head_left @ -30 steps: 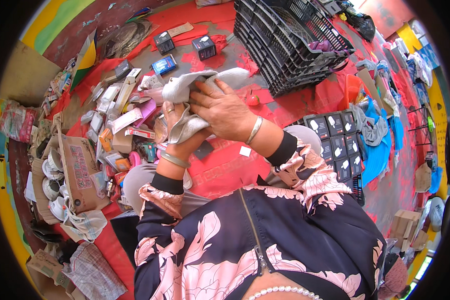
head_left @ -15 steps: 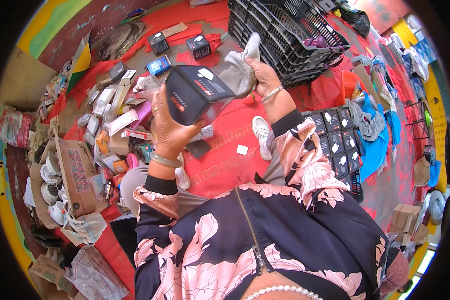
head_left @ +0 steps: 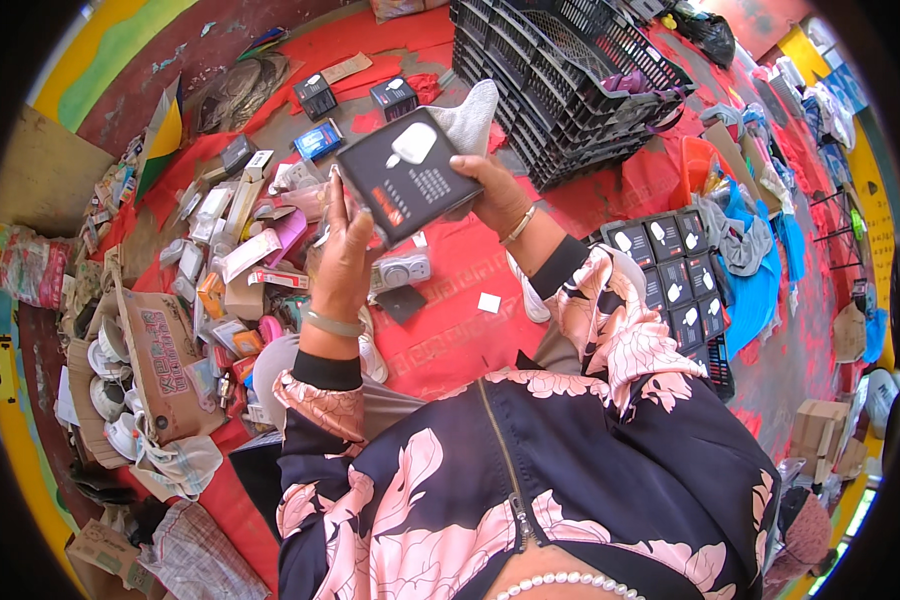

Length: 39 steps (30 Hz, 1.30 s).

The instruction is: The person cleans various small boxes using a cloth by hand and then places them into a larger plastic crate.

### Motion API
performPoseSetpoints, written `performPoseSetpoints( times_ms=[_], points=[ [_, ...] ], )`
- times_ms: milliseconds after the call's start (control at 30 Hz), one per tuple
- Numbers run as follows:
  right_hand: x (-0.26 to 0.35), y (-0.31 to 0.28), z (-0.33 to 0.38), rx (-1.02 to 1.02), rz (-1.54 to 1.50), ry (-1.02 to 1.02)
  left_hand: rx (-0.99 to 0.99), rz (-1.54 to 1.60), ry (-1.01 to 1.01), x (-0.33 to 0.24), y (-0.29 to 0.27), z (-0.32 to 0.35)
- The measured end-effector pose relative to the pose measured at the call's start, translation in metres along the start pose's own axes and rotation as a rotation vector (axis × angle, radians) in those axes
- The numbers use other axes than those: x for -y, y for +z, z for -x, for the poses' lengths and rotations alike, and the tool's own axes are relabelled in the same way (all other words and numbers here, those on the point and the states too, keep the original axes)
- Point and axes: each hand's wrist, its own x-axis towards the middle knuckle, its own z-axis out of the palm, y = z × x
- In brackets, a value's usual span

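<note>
A black box (head_left: 407,183), printed with a white rounded shape and lines of small text, is held between my two hands, its broad face turned up. My left hand (head_left: 342,258) grips its left side, fingers along the edge. On its right edge rests the thumb of my right hand (head_left: 500,200), whose other fingers are hidden beneath. A light grey cloth (head_left: 470,116) sticks out past the box's far right corner. Its lower part is behind the box, so I cannot tell how my right fingers hold it.
Stacked black crates (head_left: 560,100) stand beyond my right hand. Matching boxes fill a crate (head_left: 670,270) at right; two more boxes (head_left: 315,97) lie at the far side. Assorted packages (head_left: 240,250) and a carton of bowls (head_left: 160,360) are at left. A white square (head_left: 489,303) lies on red sheeting.
The box has turned so its printed broad face shows. My right hand has come down and left, with the cloth, from beside the box onto its right edge.
</note>
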Motion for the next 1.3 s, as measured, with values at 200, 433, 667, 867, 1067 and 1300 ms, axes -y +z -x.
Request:
performPoseSetpoints(
  times_ms=[200, 433, 667, 867, 1067, 1300],
  points=[
    [-0.009, 0.023, -0.002, -0.113, 0.117, -0.379, -0.059, 0.327, -0.071, -0.008, 0.021, -0.003],
    [0.052, 0.021, 0.016, -0.320, -0.314, -0.527, -0.073, -0.105, 0.280, -0.012, 0.025, 0.012],
    [0.047, 0.067, 0.040, 0.457, 1.470, -0.831, 0.195, -0.586, 0.052, -0.009, 0.016, 0.016],
    [0.038, 0.055, 0.023, 0.508, 1.174, -0.588, 0.190, -0.474, 0.032, -0.002, 0.017, 0.020],
    [0.006, -0.004, -0.025, 0.111, 0.996, -0.194, 0.205, -0.587, 0.165, -0.002, 0.021, 0.022],
    [0.041, -0.071, -0.009, -0.614, 1.478, -0.123, 0.144, -0.234, 0.198, -0.014, 0.017, 0.020]
  ],
)
